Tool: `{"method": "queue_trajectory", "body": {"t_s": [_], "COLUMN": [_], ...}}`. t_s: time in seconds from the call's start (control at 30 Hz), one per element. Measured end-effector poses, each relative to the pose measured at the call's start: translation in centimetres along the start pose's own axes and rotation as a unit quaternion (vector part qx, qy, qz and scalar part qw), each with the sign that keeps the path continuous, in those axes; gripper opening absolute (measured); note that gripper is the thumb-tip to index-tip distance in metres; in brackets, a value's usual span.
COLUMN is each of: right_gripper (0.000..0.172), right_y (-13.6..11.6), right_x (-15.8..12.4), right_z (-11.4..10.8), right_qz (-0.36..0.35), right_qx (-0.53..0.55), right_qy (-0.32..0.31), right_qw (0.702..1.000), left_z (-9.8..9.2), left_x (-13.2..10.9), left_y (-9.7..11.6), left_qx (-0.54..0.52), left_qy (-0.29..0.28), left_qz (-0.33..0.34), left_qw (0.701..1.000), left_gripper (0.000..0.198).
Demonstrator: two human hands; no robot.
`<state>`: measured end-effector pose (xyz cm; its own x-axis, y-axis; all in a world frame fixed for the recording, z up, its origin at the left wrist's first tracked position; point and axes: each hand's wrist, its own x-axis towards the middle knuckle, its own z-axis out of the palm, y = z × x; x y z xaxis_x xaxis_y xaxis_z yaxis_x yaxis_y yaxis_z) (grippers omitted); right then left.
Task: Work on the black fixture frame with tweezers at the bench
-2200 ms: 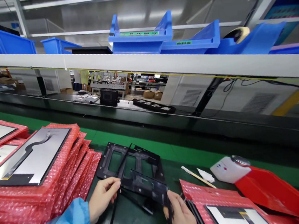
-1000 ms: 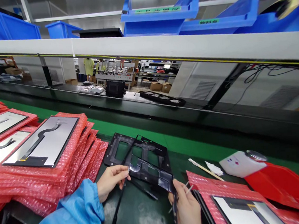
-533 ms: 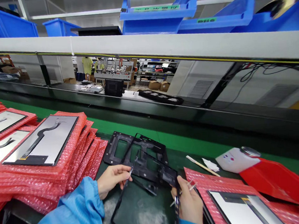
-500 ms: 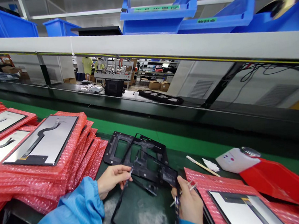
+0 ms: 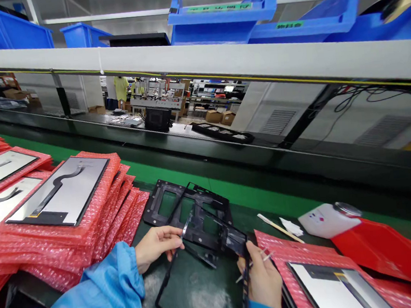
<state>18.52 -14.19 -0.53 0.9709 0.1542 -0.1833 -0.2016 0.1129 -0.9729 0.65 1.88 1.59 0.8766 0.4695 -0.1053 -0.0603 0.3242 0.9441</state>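
Both hands pinch a thin black frame above the table: left hand, right hand perhaps also holding tweezers.

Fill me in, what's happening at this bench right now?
A person in a blue sleeve holds a thin black frame over the dark bench: the left hand pinches its upper left edge, the right hand grips its right side, with a thin white stick between the fingers. Another black frame lies flat just beyond. Stacks of red bubble wrap carrying display panels sit left and right.
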Motion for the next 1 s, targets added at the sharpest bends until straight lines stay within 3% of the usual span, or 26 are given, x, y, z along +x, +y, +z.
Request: {"method": "queue_trajectory", "body": {"t_s": [0.47, 1.0], "right_gripper": [0.043, 0.047], "right_y": [-0.8, 0.2], "right_x": [-1.1, 0.3], "right_z": [-0.5, -0.1], "right_qz": [0.0, -0.006], "right_qx": [0.0, 0.081], "right_qy": [-0.031, -0.049], "right_qw": [1.0, 0.995], "left_z": [0.0, -0.1], "left_x": [0.0, 0.0], "left_y": [0.0, -0.1], "left_qx": [0.001, -0.005], "left_qy": [-0.002, -0.001], "left_qz": [0.005, 0.012], "left_qw": [1.0, 1.0], "left_gripper": [0.057, 0.053]}}
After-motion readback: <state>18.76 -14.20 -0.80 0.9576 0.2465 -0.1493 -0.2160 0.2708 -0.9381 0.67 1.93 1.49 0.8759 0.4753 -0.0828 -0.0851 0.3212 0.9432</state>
